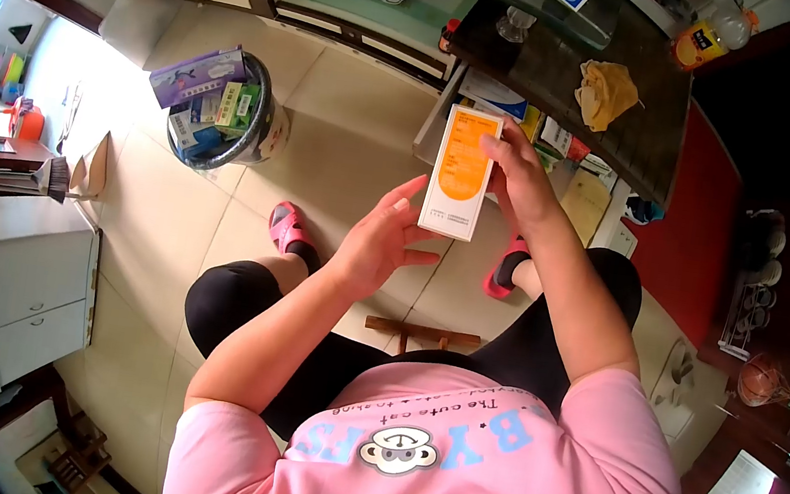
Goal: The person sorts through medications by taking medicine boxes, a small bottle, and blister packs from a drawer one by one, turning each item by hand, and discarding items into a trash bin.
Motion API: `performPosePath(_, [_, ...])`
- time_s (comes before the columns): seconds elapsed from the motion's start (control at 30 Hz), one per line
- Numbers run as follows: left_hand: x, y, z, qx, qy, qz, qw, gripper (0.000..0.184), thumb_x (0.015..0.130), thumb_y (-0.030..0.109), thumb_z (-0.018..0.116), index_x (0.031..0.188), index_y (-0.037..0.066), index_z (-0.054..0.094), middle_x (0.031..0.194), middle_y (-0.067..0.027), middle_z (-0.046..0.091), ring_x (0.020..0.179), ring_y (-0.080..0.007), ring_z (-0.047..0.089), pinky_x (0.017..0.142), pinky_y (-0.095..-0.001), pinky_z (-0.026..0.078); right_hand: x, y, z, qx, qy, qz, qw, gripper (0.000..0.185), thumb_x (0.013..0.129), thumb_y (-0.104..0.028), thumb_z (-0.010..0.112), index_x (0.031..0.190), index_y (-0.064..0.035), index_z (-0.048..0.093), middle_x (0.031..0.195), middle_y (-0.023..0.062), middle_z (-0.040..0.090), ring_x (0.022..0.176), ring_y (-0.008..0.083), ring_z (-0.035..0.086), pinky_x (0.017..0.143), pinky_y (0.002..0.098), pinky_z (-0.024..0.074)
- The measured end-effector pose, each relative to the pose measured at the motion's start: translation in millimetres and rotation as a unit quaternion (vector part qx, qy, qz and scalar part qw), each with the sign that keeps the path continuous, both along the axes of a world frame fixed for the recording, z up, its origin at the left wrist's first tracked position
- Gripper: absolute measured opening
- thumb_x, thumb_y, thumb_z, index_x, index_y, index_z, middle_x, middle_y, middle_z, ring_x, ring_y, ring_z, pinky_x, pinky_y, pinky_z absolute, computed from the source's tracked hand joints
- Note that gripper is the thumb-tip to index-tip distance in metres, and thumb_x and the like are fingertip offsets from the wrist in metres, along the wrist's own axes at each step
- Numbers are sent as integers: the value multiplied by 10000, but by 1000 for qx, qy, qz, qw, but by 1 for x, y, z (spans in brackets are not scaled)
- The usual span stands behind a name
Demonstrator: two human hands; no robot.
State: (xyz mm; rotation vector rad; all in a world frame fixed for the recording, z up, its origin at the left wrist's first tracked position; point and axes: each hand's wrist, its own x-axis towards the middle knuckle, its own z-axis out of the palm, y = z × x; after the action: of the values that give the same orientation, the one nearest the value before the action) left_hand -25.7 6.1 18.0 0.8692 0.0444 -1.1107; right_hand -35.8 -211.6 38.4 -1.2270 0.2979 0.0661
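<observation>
My right hand [523,174] grips a white carton [448,216] with an orange rounded panel and small print. It holds the carton upright by its upper right side, thumb on the front. At the carton's lower left edge is my left hand [377,243], its fingers spread apart. Whether its fingertips touch the carton I cannot tell. Behind the carton a drawer [441,112] stands pulled out, with papers and boxes inside, partly hidden by the carton and my right hand.
A bin [275,129] full of cartons, a purple box [199,76] on top, stands on the tiled floor. A dark table [541,70] bears a crumpled brown cloth [606,95] and a bottle [701,47]. A white cabinet [34,267] is at left.
</observation>
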Motion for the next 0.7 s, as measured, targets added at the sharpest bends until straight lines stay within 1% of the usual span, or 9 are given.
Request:
performPosePath(0.07, [-1, 2, -8, -80, -19, 12, 997, 604, 962, 337, 427, 1463, 101, 187, 1218, -112, 561, 1088, -219, 578, 914, -426, 474, -1, 2, -3, 12, 26, 0, 1000, 428, 899, -387, 542, 1207, -98, 474, 1022, 25, 597, 898, 110, 613, 754, 304, 519])
performPosePath(0.1, [-1, 1, -5, -80, -18, 12, 997, 604, 962, 337, 427, 1463, 101, 187, 1218, -112, 561, 1088, -219, 578, 914, -426, 474, -1, 4, -3, 60, 42, -11, 997, 420, 906, -409, 530, 1189, -102, 489, 1010, 28, 607, 898, 113, 617, 750, 301, 519])
performPosePath(0.17, [-1, 0, 6, -115, -10, 32, 993, 519, 985, 190, 405, 1454, 104, 200, 1123, -107, 591, 991, -205, 620, 902, -362, 479, 0, 7, -6, 132, 49, -11, 990, 410, 927, -448, 504, 1135, -96, 534, 992, 45, 632, 913, 133, 628, 763, 301, 521])
performPosePath(0.2, [0, 0, 7, -114, -9, 33, 993, 519, 985, 190, 405, 1454, 104, 200, 1123, -107, 591, 991, -205, 620, 902, -362, 479, -1, 8, -6, 132, 49, -11, 990, 410, 927, -448, 504, 1135, -96, 534, 992, 45, 632, 913, 133, 628, 763, 301, 521])
performPosePath(0.27, [0, 1, 7, -123, 1, 39, 992, 490, 979, 124, 414, 1429, 75, 227, 1100, -122, 588, 1009, -213, 613, 914, -354, 484, -3, 13, -6, 183, 70, -19, 981, 420, 945, -448, 473, 1131, -80, 551, 1003, 53, 636, 930, 142, 630, 790, 298, 520])
performPosePath(0.5, [0, 1, 8, -109, 5, 56, 992, 444, 978, 109, 424, 1385, 44, 258, 1072, -131, 587, 1003, -220, 617, 912, -333, 496, -4, 16, -19, 217, 74, 5, 973, 457, 959, -457, 441, 1181, -69, 537, 1032, 61, 636, 950, 146, 630, 812, 283, 517])
performPosePath(0.57, [0, 1, 8, -106, -7, 59, 993, 437, 978, 132, 437, 1371, 44, 269, 1070, -136, 585, 1003, -226, 618, 898, -326, 502, -4, 19, -14, 233, 82, 0, 969, 424, 979, -421, 417, 1161, -59, 543, 1049, 73, 608, 983, 168, 587, 890, 310, 457])
performPosePath(0.6, [1, 2, 5, -106, -7, 60, 993, 437, 978, 132, 437, 1371, 44, 269, 1070, -136, 585, 1003, -226, 618, 898, -326, 502, -4, 18, -14, 233, 82, 0, 969, 424, 979, -421, 417, 1161, -59, 543, 1049, 73, 608, 983, 168, 587, 890, 310, 457])
performPosePath(0.7, [3, 5, -4, -110, 2, 53, 993, 446, 975, 148, 420, 1374, 28, 263, 1147, -175, 573, 1021, -245, 619, 884, -325, 519, -4, 17, -17, 230, 91, 7, 969, 419, 985, -417, 411, 1164, -62, 542, 1049, 65, 604, 988, 156, 582, 887, 304, 456])
